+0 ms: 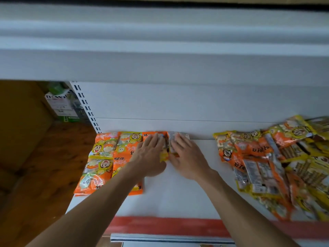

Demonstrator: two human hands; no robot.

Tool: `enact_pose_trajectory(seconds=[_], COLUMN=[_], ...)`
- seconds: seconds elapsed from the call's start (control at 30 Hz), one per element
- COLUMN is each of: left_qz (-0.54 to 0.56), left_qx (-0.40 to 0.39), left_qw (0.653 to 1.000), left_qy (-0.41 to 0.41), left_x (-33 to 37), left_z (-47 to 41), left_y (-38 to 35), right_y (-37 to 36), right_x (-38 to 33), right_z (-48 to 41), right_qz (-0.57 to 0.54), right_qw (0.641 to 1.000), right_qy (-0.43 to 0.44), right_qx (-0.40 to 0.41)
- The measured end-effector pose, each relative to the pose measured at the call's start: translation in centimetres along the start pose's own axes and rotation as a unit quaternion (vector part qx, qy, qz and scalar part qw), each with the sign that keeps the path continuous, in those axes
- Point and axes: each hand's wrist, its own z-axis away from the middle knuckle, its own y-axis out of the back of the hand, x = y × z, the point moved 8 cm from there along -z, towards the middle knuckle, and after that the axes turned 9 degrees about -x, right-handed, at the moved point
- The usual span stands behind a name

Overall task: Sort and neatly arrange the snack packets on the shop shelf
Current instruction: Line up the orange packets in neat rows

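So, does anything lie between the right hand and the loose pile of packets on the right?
Nothing visible does. Only the bare white shelf separates the right hand from the pile; no other item lies in that gap.

view: head, one wide-angle camera worn on the person's head | stance: close before and above the shelf (pixel 178 196) | facing: forward and steeply down onto its board, back panel (pixel 178 104) straight ahead | frame: upper shelf (pixel 160 59) fills the top, red front strip (pixel 160 225) lies along the bottom edge
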Motion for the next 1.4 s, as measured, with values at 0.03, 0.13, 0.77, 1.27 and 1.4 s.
enact_pose_trajectory(seconds=[0.03, 0.13, 0.77, 1.27, 1.4], left_qz=[-0.015, -0.041, -0.058, -0.046, -0.016], left_qx=[0.001, -0.004, 0.002, 0.037, -0.003], left_qw=[1.000, 0.999, 0.998, 0.986, 0.976], left_qy=[-0.002, -0.010, -0.013, -0.157, -0.218], left_x=[-0.2, -0.9, 0.8, 22.4, 27.6], left_z=[-0.1, -0.5, -0.4, -1.7, -1.7], left_y=[0.1, -0.2, 4.7, 7.4, 4.8], right_y=[0.9, 1.1, 4.4, 13.0, 10.8], right_x=[-0.1, 0.0, 1.3, 16.1, 19.2], right_z=[0.0, -0.3, -0.8, 14.0, 18.7], right_qz=[-0.009, -0.003, -0.110, -0.013, -0.043], right_qw=[0.999, 0.999, 0.987, 0.930, 0.915], right_qy=[-0.005, -0.037, -0.116, -0.364, -0.398], right_qx=[0.036, 0.039, 0.016, 0.052, 0.040])
